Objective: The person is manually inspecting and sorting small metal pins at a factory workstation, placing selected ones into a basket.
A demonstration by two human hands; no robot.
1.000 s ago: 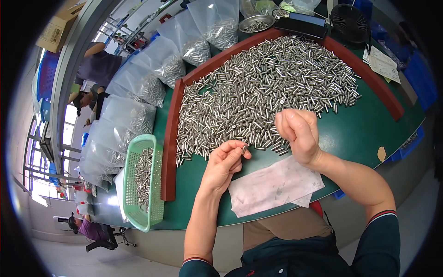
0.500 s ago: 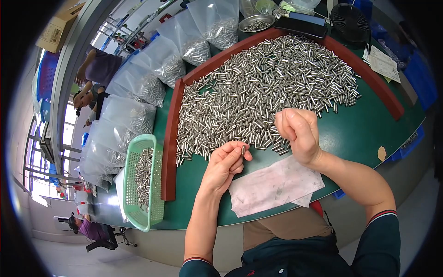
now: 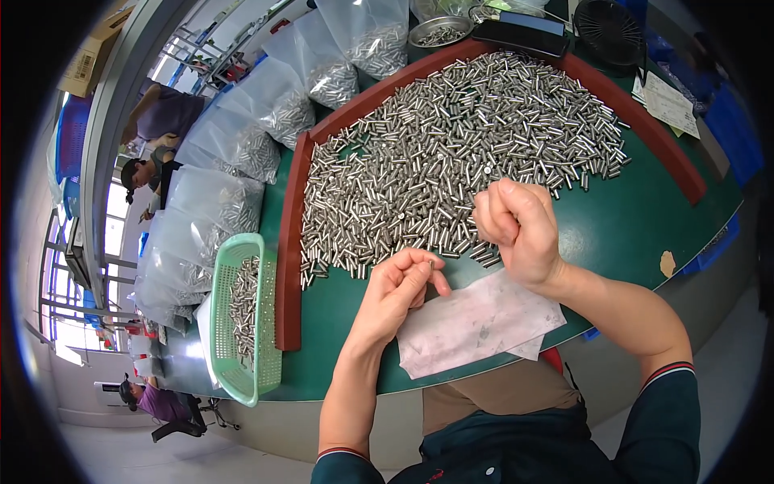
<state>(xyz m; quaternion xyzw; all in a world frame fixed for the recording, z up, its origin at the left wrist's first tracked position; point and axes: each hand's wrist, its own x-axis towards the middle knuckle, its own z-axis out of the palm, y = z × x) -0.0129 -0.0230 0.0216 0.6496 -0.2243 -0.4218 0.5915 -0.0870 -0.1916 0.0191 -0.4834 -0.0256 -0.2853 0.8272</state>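
A broad heap of small shiny metal pins [image 3: 451, 145] covers the green table in front of me. My left hand [image 3: 391, 294] is at the heap's near edge, pinching one metal pin [image 3: 431, 265] between thumb and fingertips; only a bit of the pin shows. To its right, my right hand [image 3: 522, 234] is curled closed above the edge of the pins, palm side turned inward. Whatever its fingers enclose is hidden. Below both hands lies a stained pale pink cloth [image 3: 476, 327], flat on the table.
Red-brown strips [image 3: 289, 266] border the heap. On the left stand a green basket [image 3: 270, 355] holding pins and several clear bags [image 3: 222, 202] of pins. Behind are a metal dish [image 3: 419, 32], a phone [image 3: 520, 36] and a black fan [image 3: 610, 36]. Other people are farther left.
My left hand has turned slightly and its fingers reach farther right, so less of the pin shows. My right hand stays closed in nearly the same place. The view has shifted a little.
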